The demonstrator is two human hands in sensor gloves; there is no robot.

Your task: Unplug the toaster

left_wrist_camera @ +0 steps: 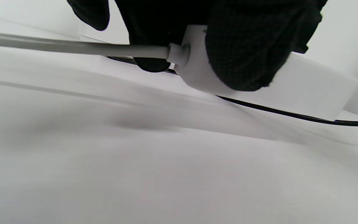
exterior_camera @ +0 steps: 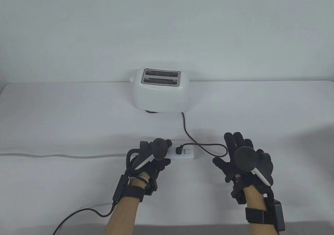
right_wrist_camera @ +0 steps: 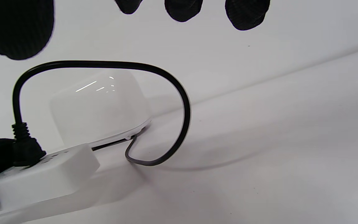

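My left hand [exterior_camera: 154, 155] gripped the white plastic power strip's [exterior_camera: 185, 154] cable end. The black angled plug [exterior_camera: 179, 150] sat in it, its cord looping back to the glossy white two-slot toaster [exterior_camera: 160, 90] on the white tabletop [exterior_camera: 52, 120]. My right hand [exterior_camera: 241, 158] hovered beside it — fingers spread, holding nothing.

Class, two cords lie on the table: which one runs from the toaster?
The black cord: it leaves the toaster and ends in the plug on the power strip. The grey cord feeds the strip.
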